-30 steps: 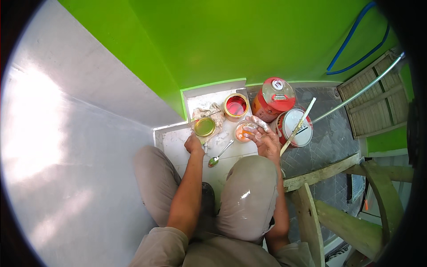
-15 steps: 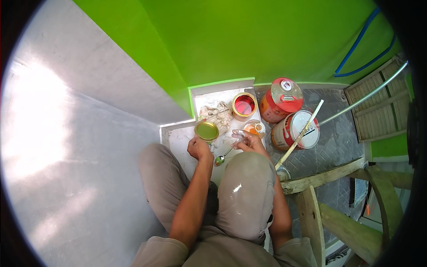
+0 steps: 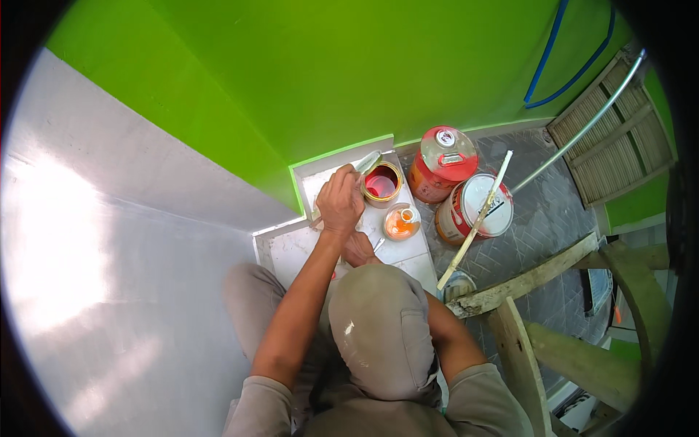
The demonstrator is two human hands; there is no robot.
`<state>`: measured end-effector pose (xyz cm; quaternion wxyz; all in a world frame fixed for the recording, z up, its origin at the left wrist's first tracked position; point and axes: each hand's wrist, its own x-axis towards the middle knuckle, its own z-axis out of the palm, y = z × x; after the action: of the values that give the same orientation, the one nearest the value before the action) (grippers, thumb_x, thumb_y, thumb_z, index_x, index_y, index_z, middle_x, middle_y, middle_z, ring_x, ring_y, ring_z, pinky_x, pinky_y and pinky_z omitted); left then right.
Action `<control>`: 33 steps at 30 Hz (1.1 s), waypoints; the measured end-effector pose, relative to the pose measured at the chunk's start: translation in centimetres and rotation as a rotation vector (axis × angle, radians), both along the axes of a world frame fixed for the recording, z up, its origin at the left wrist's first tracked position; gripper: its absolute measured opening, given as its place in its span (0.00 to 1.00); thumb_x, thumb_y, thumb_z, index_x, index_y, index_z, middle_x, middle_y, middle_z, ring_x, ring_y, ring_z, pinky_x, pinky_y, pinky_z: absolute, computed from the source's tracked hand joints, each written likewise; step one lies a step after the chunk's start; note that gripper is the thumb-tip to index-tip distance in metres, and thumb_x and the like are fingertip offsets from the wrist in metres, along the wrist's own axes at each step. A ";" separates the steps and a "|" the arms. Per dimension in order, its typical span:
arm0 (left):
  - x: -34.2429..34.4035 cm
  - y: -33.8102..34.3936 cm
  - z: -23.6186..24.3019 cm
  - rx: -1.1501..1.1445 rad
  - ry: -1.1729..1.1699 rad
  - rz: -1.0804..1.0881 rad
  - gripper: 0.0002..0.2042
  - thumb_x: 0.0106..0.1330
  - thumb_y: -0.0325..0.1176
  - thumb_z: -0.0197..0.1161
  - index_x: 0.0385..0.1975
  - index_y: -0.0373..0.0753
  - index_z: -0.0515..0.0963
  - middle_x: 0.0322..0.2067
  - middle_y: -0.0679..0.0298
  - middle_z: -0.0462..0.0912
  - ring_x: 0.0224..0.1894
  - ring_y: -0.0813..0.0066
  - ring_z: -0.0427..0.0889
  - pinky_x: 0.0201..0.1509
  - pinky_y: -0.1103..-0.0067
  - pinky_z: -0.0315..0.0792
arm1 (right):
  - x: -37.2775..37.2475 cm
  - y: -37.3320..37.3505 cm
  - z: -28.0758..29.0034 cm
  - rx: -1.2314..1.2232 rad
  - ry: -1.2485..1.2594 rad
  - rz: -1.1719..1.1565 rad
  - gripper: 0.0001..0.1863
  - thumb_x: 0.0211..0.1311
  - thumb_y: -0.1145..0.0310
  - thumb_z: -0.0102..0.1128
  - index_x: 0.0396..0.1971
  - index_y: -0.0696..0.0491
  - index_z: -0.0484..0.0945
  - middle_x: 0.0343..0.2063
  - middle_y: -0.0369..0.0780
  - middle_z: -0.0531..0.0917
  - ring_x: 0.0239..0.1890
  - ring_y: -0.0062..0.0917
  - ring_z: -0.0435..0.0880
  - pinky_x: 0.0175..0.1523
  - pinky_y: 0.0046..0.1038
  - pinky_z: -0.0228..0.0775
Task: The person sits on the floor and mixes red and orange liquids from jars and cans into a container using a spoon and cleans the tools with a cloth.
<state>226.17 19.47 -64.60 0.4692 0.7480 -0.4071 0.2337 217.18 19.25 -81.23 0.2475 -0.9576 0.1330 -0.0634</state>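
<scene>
A round can lid (image 3: 369,161) stands tilted at the left rim of an open can of red paint (image 3: 383,182). My left hand (image 3: 340,202) is closed on the lid's edge. Below it, my right hand (image 3: 358,250) is closed, its fingers largely hidden by my left wrist and my knee. The thin handle of a spoon (image 3: 379,245) sticks out beside the right hand; its bowl is out of sight. Just right of that hand is a clear jar of orange liquid (image 3: 401,222). Most of the crumpled rag is hidden behind my left hand.
A red metal can (image 3: 443,166) and a large lidded paint bucket (image 3: 477,210) stand on the right, with a pale stick (image 3: 478,222) leaning across the bucket. A wooden frame (image 3: 535,280) fills the lower right. The green wall (image 3: 328,80) rises behind the white ledge.
My left hand has moved up and forward with the lid, which is now tilted beside the red paint can. My right hand has drawn left, under the left wrist.
</scene>
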 end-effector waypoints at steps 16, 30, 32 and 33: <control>1.7 -2.5 -7.4 0.532 -0.223 -0.547 0.12 0.64 0.34 0.69 0.46 0.42 0.84 0.52 0.67 0.84 0.45 0.69 0.82 0.48 0.71 0.76 | -1.6 -1.2 3.9 0.215 0.128 -0.068 0.15 0.67 0.64 0.59 0.44 0.61 0.82 0.34 0.57 0.87 0.37 0.51 0.89 0.42 0.51 0.80; 4.9 -6.7 -4.1 0.910 0.177 -0.638 0.62 0.40 0.50 0.87 0.78 0.36 0.59 0.77 0.51 0.64 0.80 0.56 0.61 0.84 0.62 0.55 | -4.0 -1.6 7.0 0.274 0.130 -0.015 0.27 0.63 0.68 0.68 0.61 0.58 0.77 0.47 0.57 0.80 0.45 0.56 0.87 0.49 0.50 0.81; 4.9 -6.7 -4.2 0.922 0.171 -0.601 0.62 0.39 0.49 0.88 0.78 0.37 0.60 0.77 0.51 0.64 0.80 0.57 0.61 0.84 0.62 0.55 | -3.8 -1.2 6.6 0.273 0.140 -0.012 0.26 0.63 0.67 0.68 0.61 0.57 0.77 0.49 0.56 0.78 0.46 0.55 0.86 0.50 0.50 0.81; 4.8 -6.7 -4.2 0.919 0.218 -0.627 0.63 0.38 0.49 0.88 0.78 0.37 0.60 0.77 0.52 0.63 0.80 0.58 0.61 0.84 0.62 0.55 | -3.8 -1.0 6.6 0.298 0.153 -0.039 0.25 0.64 0.67 0.68 0.61 0.57 0.78 0.51 0.57 0.78 0.46 0.56 0.86 0.51 0.51 0.81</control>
<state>230.94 12.82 -68.75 0.1816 0.7384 -0.6190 -0.1968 213.33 18.29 -74.62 0.3748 -0.9095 0.1781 0.0252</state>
